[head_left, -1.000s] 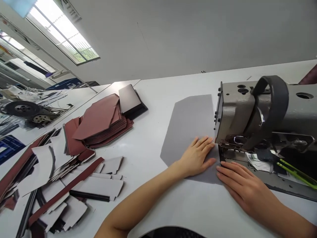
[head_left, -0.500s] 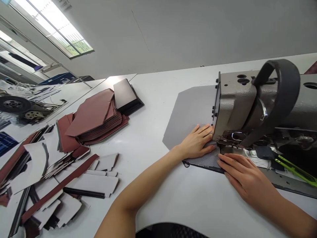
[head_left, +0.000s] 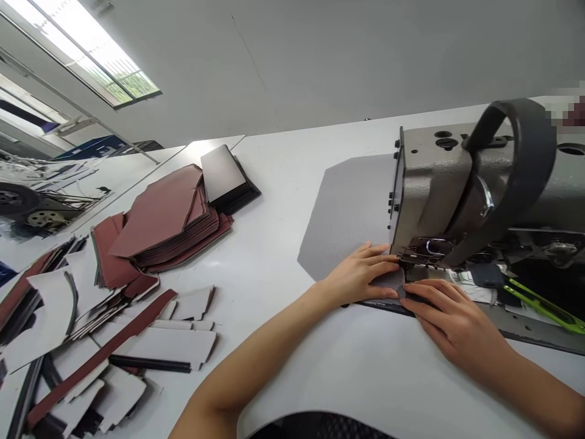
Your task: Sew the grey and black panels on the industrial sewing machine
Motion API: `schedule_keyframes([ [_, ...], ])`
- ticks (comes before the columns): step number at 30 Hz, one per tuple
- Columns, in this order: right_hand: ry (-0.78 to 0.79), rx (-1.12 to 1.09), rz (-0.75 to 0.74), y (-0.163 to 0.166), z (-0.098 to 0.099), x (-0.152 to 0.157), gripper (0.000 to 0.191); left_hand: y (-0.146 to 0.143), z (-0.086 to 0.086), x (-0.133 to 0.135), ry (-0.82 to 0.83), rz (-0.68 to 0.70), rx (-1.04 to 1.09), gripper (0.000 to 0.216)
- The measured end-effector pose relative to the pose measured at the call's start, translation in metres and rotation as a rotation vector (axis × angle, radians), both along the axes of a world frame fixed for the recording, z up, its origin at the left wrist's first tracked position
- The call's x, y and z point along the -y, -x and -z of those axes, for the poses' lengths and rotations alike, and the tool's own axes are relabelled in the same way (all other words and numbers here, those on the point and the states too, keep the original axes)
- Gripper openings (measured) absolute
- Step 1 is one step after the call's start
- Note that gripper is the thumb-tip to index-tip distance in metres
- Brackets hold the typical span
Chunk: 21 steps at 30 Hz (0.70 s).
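A grey textured sheet (head_left: 350,198) with a dark lower edge lies under the head of a sewing machine (head_left: 432,183). On its lower part rests my left hand (head_left: 368,274), palm down and open, thumb apart, beside the needle area. My right hand (head_left: 450,317) is just right of it. Its outstretched fingers touch the sheet's corner below the needle area, with the fingertips close to my left thumb. The machine head hides part of the sheet, and the needle itself is hard to make out.
A stack of maroon panels (head_left: 159,213) lies left on the white table (head_left: 274,256), beside a dark block with a grey top (head_left: 222,174). Loose white-backed offcuts (head_left: 169,341) spread across the front left. Bright green snips (head_left: 543,305) lie under the machine arm.
My left hand has slid slightly down and left, its fingers now nearer the needle area. My right fingertips stay at the sheet's corner. The whole view has shifted a little.
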State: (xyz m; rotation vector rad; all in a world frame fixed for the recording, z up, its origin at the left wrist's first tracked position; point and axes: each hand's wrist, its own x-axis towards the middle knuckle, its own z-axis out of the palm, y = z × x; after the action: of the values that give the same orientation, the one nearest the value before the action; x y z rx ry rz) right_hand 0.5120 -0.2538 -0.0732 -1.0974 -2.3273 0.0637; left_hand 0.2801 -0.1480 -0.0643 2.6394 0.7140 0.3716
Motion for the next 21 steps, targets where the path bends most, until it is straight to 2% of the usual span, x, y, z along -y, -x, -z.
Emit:
schedule_keyframes([
  [13,-0.018,0.044,0.026,-0.001,0.006,-0.001,0.030,-0.004,-0.001,-0.011,-0.019,0.012,-0.002,0.048],
  [21,-0.011,0.108,0.052,-0.004,0.010,0.000,0.035,-0.006,-0.003,-0.036,0.017,0.064,0.015,0.042],
])
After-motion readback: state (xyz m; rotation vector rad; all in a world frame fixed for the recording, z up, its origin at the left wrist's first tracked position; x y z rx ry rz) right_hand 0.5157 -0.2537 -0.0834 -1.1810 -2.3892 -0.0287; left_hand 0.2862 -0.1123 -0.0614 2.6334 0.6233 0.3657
